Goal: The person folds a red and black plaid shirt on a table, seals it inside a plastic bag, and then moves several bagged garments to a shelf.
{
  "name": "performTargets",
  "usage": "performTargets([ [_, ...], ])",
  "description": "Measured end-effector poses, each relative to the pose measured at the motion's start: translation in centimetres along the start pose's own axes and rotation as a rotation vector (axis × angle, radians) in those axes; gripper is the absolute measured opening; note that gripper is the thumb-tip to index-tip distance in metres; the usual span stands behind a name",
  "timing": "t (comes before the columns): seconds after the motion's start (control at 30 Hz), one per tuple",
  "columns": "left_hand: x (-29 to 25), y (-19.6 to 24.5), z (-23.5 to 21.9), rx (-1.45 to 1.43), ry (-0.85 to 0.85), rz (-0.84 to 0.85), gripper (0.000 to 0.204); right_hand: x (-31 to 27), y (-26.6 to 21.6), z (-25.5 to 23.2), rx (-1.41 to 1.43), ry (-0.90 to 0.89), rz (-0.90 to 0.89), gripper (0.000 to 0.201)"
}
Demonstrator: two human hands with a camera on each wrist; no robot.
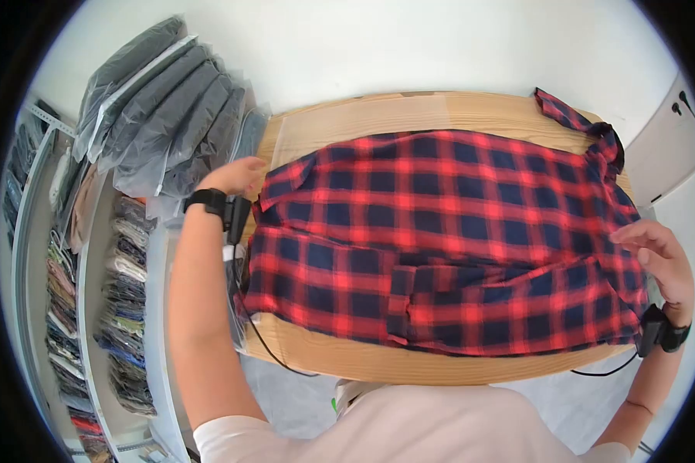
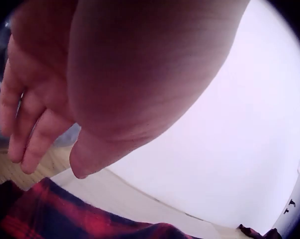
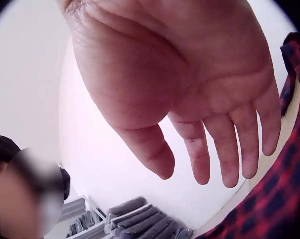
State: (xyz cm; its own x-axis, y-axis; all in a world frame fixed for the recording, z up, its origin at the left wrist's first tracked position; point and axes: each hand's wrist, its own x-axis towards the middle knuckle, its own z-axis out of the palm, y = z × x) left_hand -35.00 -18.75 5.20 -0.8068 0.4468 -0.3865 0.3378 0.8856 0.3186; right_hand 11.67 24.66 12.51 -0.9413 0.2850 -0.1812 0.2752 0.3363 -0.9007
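A red and navy plaid shirt [image 1: 455,201] lies spread across the wooden table [image 1: 347,127], its long side running left to right. One sleeve [image 1: 502,305] is laid over the body along the near side, with its cuff [image 1: 399,303] close to the middle. At the back right the other sleeve [image 1: 567,116] sticks out, bent. My left hand [image 1: 235,176] is beside the shirt's left end, fingers extended and holding nothing. Over the right end hovers my right hand [image 1: 660,258]; the right wrist view shows its bare palm [image 3: 204,84] and spread, straight fingers.
Grey garments in clear bags [image 1: 170,108] are stacked at the back left. Shelves [image 1: 93,309] with folded clothes stand along the left. A clear sheet [image 1: 309,127] lies on the table's back left. Black cables [image 1: 274,355] hang from the wrist cameras near the table's front edge.
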Motion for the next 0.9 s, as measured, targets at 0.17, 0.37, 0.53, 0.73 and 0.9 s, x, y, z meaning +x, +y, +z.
performTargets([
  [0.17,4.3,-2.6,2.7,-0.321,-0.072,-0.115,0.045,6.7,1.4,2.9,0.056,-0.132,0.088,0.025],
  [0.37,7.3,-4.5,2.6,-1.011,0.226,-0.040,0.024,10.4,5.1,3.9,0.284,-0.117,0.163,0.018],
  [0.53,9.8,-6.3,3.5,-0.550,0.781,0.100,0.027,11.5,5.2,4.3,0.304,-0.090,0.240,0.016],
  [0.73,9.1,-3.7,3.9,-0.171,0.217,0.493,0.035,11.9,4.1,5.2,0.182,-0.086,0.286,0.015],
  [0.9,9.5,-3.7,4.8,-0.039,0.092,0.385,0.032,12.6,4.9,1.3,-0.126,-0.023,0.142,0.022],
])
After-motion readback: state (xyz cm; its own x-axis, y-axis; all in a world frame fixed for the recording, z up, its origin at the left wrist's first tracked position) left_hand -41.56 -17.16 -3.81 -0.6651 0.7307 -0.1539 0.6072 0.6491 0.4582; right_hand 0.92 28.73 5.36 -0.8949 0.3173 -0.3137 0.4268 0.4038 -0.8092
